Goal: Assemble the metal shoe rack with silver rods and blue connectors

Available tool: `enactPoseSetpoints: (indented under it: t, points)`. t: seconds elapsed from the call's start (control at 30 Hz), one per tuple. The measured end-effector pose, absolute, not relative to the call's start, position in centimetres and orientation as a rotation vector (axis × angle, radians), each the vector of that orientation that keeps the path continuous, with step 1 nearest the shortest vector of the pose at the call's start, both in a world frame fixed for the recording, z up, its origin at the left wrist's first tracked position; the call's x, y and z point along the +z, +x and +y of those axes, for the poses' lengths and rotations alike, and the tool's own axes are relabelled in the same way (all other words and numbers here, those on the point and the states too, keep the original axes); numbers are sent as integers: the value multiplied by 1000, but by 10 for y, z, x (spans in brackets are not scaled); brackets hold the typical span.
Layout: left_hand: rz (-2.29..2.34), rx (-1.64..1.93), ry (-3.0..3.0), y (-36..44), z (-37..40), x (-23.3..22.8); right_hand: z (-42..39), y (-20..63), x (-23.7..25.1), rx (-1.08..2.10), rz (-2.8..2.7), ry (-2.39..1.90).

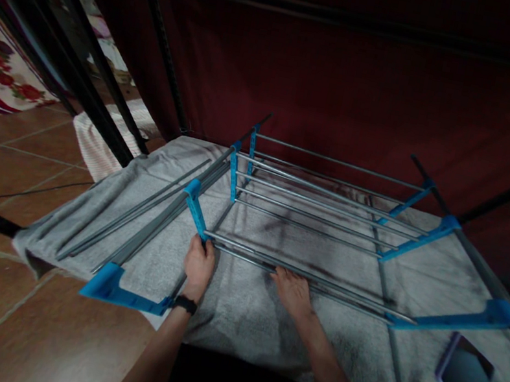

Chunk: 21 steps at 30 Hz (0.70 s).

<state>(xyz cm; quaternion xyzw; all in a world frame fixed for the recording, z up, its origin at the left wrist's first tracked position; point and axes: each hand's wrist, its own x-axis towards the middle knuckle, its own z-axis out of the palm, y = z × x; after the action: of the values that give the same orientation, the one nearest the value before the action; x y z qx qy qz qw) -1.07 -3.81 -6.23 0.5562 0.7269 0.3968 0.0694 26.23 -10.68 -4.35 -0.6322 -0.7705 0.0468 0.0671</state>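
A partly assembled rack of grey metal tubes (310, 213) and blue plastic brackets lies in front of me. My left hand (199, 263), with a black band at the wrist, is closed at the lower end of a blue bracket (197, 210), where the front tubes meet it. The fingertips there are partly hidden. Further right, my right hand (293, 290) has its fingers curled over the lower front tube (339, 297). The tubes' right ends meet another blue bracket (454, 318). Nearest my left forearm is a blue end piece (126, 293).
Several loose metal tubes (150, 225) lie left on the grey cloth (242, 320). A phone (466, 376) rests at the right, near the rack. Dark metal posts (102, 78) stand at the left, above a tiled floor (35, 205). A dark red curtain (350, 96) hangs behind.
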Motion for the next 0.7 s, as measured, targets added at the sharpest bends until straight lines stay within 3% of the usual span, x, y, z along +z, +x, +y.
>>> enactPoseSetpoints:
  t: [0.43,0.7]
  points:
    - [2241,1099,1689,-10,-38,-61,-127,265,-62,-200,-2030,-1869]
    - [2249,1088,1685,-10,-39,-61,-128,273,-58,-238,-2096,-1960]
